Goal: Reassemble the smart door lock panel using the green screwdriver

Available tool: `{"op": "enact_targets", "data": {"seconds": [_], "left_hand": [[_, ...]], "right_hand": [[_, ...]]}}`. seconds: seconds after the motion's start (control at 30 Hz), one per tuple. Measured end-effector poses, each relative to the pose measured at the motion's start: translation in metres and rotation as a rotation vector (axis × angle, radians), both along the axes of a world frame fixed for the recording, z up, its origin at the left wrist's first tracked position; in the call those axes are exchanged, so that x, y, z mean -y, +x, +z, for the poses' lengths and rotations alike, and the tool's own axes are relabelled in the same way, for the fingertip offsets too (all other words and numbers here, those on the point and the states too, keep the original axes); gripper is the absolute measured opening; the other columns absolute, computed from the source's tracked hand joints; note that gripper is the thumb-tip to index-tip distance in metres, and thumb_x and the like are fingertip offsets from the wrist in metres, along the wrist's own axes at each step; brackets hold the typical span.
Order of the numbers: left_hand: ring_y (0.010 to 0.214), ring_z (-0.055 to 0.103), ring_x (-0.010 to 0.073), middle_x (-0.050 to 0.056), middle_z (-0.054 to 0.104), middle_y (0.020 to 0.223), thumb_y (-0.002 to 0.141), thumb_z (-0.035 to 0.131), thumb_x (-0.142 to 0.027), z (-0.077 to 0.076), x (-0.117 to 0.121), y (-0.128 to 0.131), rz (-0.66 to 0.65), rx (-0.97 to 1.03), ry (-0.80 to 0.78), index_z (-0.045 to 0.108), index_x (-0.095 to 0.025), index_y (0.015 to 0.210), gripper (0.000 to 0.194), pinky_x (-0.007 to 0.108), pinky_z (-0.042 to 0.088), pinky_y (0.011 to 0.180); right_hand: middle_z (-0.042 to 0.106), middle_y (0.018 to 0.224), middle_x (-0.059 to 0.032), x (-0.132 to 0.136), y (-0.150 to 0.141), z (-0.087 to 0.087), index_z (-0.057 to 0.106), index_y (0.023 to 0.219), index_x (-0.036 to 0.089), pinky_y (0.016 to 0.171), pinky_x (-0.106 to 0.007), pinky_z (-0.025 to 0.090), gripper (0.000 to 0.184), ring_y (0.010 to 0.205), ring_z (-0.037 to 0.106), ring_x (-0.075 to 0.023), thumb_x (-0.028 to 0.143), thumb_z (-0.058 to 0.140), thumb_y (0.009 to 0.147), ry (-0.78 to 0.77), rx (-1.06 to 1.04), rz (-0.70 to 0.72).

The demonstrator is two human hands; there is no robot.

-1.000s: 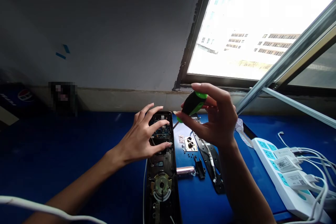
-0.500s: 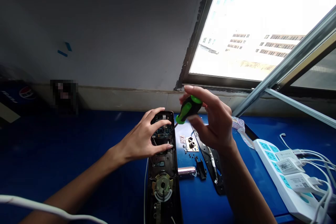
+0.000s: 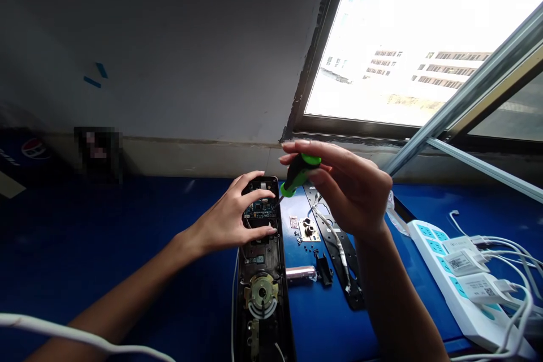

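Note:
A long black device housing (image 3: 281, 271) lies opened on the blue table, with a circuit board (image 3: 259, 208) in its upper part and a round metal mechanism (image 3: 263, 291) lower down. My left hand (image 3: 233, 212) lies over the upper housing, its fingers and thumb spread around the board and touching it or the housing. In my right hand (image 3: 339, 181) is a screwdriver (image 3: 296, 174) with a green and black handle, tilted down to the left. Its tip is at the board's right edge, by the housing's side wall; whether it sits on a screw is too small to tell.
Right of the housing lie a small metal plate (image 3: 309, 229), several tiny screws (image 3: 311, 250), a pinkish cylinder (image 3: 301, 274), a black bracket (image 3: 324, 269) and a black panel with wires (image 3: 339, 243). A white power strip (image 3: 445, 277) with plugged chargers stands farther right. A white cable (image 3: 85, 336) crosses the lower left.
My right hand has turned and its fingers have straightened over the screwdriver's handle, which stands somewhat steeper. My left hand keeps its place on the housing. The view has shifted slightly.

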State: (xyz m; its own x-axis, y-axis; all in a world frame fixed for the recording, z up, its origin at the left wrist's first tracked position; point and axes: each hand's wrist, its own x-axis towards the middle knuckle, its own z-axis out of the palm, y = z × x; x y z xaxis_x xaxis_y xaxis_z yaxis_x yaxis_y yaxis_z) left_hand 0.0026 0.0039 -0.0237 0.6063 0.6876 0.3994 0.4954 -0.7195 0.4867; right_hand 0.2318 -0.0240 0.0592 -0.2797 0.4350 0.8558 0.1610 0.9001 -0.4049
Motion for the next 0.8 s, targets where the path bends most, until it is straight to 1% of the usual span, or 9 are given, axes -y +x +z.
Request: {"op": "enact_targets", "data": {"seconds": [0.07,0.13,0.2,0.3,0.37,0.5,0.6,0.7,0.8], "left_hand": [[0.151,0.043,0.0401,0.008,0.034,0.167,0.083,0.082,-0.055,0.001,-0.001,0.0,0.003,0.002,-0.037,0.066,-0.031,0.134,0.058,0.059,0.048,0.119],[0.151,0.042,0.0394,0.007,0.033,0.167,0.082,0.083,-0.054,0.001,-0.001,0.001,-0.004,0.004,-0.055,0.066,-0.032,0.133,0.058,0.057,0.047,0.121],[0.151,0.042,0.0388,0.007,0.032,0.167,0.083,0.083,-0.052,0.002,-0.002,0.001,-0.014,0.0,-0.056,0.066,-0.031,0.133,0.057,0.056,0.046,0.122],[0.151,0.042,0.0378,0.008,0.032,0.166,0.084,0.083,-0.051,0.002,-0.004,0.002,-0.033,-0.012,-0.048,0.065,-0.031,0.133,0.056,0.056,0.045,0.122],[0.151,0.042,0.0377,0.009,0.032,0.166,0.083,0.083,-0.051,0.002,-0.006,0.002,-0.041,-0.012,-0.038,0.065,-0.03,0.132,0.056,0.056,0.046,0.122],[0.153,0.039,0.0379,0.009,0.031,0.167,0.083,0.084,-0.051,0.002,-0.008,0.001,-0.051,-0.016,-0.028,0.065,-0.029,0.133,0.058,0.055,0.044,0.124],[0.158,0.029,0.0396,0.009,0.031,0.167,0.083,0.084,-0.051,0.002,-0.009,-0.002,-0.053,-0.027,-0.01,0.065,-0.03,0.133,0.058,0.058,0.038,0.127],[0.159,0.027,0.04,0.01,0.031,0.167,0.083,0.084,-0.051,0.001,-0.011,-0.004,-0.056,-0.033,-0.001,0.066,-0.03,0.133,0.058,0.06,0.037,0.127],[0.159,0.027,0.0403,0.01,0.03,0.168,0.084,0.083,-0.053,-0.001,-0.013,-0.005,-0.043,-0.037,-0.004,0.066,-0.03,0.133,0.057,0.06,0.038,0.127]], "right_hand": [[0.074,0.11,-0.0028,-0.002,0.001,-0.001,0.076,0.125,0.036,0.079,-0.04,0.067,0.04,0.096,0.074,-0.0211,0.021,0.08,0.088,0.07,-0.027,-0.05],[0.07,0.105,-0.0034,-0.003,0.003,-0.001,0.079,0.12,0.034,0.075,-0.038,0.066,0.036,0.093,0.071,-0.0202,0.026,0.084,0.085,0.115,-0.031,-0.099],[0.071,0.118,-0.0062,-0.002,0.002,0.0,0.076,0.127,0.032,0.083,-0.041,0.066,0.032,0.103,0.072,-0.0225,0.026,0.07,0.097,0.068,-0.009,-0.089],[0.07,0.136,-0.0055,0.001,0.0,0.0,0.066,0.141,0.033,0.094,-0.047,0.066,0.042,0.115,0.073,-0.0248,0.018,0.052,0.104,-0.049,0.015,-0.004],[0.075,0.128,-0.0037,0.001,-0.001,-0.002,0.064,0.141,0.034,0.091,-0.046,0.068,0.044,0.11,0.075,-0.0247,0.019,0.063,0.099,-0.054,-0.033,-0.009],[0.071,0.102,-0.0025,-0.002,0.001,-0.004,0.078,0.118,0.034,0.074,-0.038,0.067,0.036,0.093,0.073,-0.0213,0.026,0.085,0.083,0.079,-0.088,-0.148],[0.071,0.114,-0.0057,0.001,0.002,-0.001,0.078,0.123,0.031,0.086,-0.042,0.066,0.028,0.103,0.072,-0.0229,0.029,0.071,0.096,0.06,-0.028,-0.179],[0.072,0.133,-0.0057,0.004,0.001,0.001,0.069,0.138,0.031,0.096,-0.048,0.065,0.038,0.116,0.073,-0.0251,0.022,0.05,0.106,-0.073,-0.001,-0.092],[0.077,0.116,-0.0033,0.001,0.002,0.0,0.074,0.129,0.034,0.082,-0.043,0.068,0.033,0.101,0.075,-0.0226,0.023,0.068,0.098,-0.036,-0.045,-0.055]]}}
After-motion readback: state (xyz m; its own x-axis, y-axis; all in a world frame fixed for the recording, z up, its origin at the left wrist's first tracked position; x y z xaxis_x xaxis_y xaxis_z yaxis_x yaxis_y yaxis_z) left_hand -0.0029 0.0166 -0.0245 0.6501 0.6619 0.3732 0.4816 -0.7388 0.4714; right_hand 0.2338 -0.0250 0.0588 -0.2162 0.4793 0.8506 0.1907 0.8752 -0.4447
